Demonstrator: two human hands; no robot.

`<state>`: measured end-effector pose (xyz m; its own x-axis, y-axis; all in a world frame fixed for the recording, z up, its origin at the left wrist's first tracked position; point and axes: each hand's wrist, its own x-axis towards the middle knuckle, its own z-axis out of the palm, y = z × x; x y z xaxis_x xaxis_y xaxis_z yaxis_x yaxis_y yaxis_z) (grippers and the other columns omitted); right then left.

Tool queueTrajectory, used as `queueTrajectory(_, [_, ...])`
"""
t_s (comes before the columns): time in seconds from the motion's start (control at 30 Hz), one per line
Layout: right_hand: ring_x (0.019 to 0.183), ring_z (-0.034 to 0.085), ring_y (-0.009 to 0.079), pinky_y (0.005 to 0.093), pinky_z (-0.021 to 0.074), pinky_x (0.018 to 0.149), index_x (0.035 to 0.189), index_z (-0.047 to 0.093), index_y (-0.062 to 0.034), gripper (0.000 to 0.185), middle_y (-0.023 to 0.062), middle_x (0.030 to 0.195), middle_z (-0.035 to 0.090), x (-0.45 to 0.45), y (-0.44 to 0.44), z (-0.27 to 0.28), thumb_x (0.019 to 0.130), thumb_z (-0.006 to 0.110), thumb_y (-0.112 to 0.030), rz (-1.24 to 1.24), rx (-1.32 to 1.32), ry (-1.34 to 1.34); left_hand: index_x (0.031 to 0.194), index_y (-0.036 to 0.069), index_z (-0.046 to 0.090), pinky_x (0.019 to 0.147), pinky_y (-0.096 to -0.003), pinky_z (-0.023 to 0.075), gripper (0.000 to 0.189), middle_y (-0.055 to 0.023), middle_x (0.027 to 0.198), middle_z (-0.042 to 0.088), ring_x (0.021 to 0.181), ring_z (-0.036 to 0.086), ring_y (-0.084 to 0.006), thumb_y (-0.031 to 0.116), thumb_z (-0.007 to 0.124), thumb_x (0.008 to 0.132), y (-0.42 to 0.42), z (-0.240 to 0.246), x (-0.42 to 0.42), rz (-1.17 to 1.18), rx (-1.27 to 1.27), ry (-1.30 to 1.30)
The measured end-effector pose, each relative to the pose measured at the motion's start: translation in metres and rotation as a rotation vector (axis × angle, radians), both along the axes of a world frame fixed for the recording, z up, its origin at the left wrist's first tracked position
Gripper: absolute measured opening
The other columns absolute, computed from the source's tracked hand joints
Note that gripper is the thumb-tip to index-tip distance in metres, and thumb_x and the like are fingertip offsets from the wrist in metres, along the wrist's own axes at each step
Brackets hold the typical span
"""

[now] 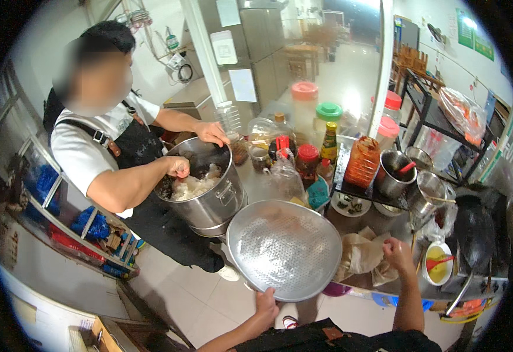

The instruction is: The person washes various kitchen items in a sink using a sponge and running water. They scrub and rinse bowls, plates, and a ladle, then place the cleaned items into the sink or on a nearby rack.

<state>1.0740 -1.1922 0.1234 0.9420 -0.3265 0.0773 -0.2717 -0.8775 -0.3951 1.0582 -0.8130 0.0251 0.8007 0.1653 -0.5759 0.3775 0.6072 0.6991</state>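
My left hand (pixel 266 306) grips the near rim of a large perforated metal colander (pixel 283 251), which is tilted and holds nothing visible. To its right, my right hand (pixel 396 253) is at a beige cloth (pixel 362 253) on the counter, fingers curled; whether it grips the cloth is unclear. Beyond the colander at the left stands a deep stainless steel pot (pixel 225 191) with cooked rice (pixel 192 185) inside. A person in a black apron has one hand on the pot's rim and the other over the rice.
Right of the cloth are a bowl of yellow liquid (pixel 438 264) with a red spoon and a black wok (pixel 474 233). Behind, the counter holds a jar of red sauce (pixel 362 162), a metal pot (pixel 396 176), bottles and lidded jars. A ladder-like metal rack (pixel 76 215) stands left.
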Motion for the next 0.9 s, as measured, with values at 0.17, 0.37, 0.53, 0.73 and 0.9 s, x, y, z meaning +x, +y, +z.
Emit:
queueTrajectory(0.17, [0.056,0.061,0.0175,0.0295,0.0487,0.046,0.140,0.018,-0.0054,0.064,0.0126,0.082,0.064,0.022,0.058,-0.077,0.091,0.055,-0.020,0.133,0.841,0.246,0.118,-0.002,0.050,0.083,-0.0393,0.0506,0.039,-0.0128,0.109,0.059,0.097,0.058,-0.0253,0.000,0.048,0.079,-0.047,-0.010,0.032,0.103,0.037,0.081])
queueTrajectory(0.37, [0.070,0.059,0.0146,0.0257,0.0459,0.047,0.146,0.000,-0.0162,0.080,0.0144,0.102,0.060,0.023,0.110,-0.116,0.089,0.055,-0.006,0.298,0.846,-0.033,0.112,0.002,0.053,0.070,-0.0404,0.0550,0.034,-0.0105,0.100,0.061,0.085,0.061,-0.0236,0.017,0.062,0.083,-0.052,-0.010,0.044,-0.122,-0.067,0.210])
queueTrajectory(0.53, [0.108,0.053,0.0262,0.0330,0.0421,0.092,0.142,0.016,-0.0010,0.070,0.0202,0.128,0.046,0.001,0.117,-0.076,0.090,0.057,-0.022,0.063,0.822,-0.074,0.127,0.006,0.040,0.080,-0.0435,0.0525,0.063,-0.0116,0.121,0.050,0.097,0.056,-0.0230,0.038,0.068,0.081,0.003,-0.019,0.020,-0.363,-0.246,0.112])
queueTrajectory(0.73, [0.117,0.046,0.0308,0.0393,0.0395,0.094,0.143,0.024,-0.0081,0.068,0.0198,0.131,0.042,-0.017,0.142,-0.061,0.089,0.057,-0.031,0.308,0.496,-0.304,0.140,0.010,0.023,0.087,-0.0421,0.0491,0.070,-0.0080,0.127,0.043,0.106,0.052,-0.0222,0.034,0.062,0.087,0.097,-0.003,-0.079,-0.310,-0.051,0.181])
queueTrajectory(0.9, [0.109,0.052,0.0384,0.0447,0.0429,0.093,0.129,0.049,-0.0143,0.065,0.0159,0.122,0.053,-0.027,0.187,-0.070,0.077,0.067,-0.049,0.633,-0.327,-0.141,0.134,0.006,0.037,0.086,-0.0335,0.0470,0.051,-0.0088,0.119,0.050,0.105,0.051,-0.0171,0.027,0.058,0.091,0.200,0.065,-0.225,-0.056,0.322,0.004])
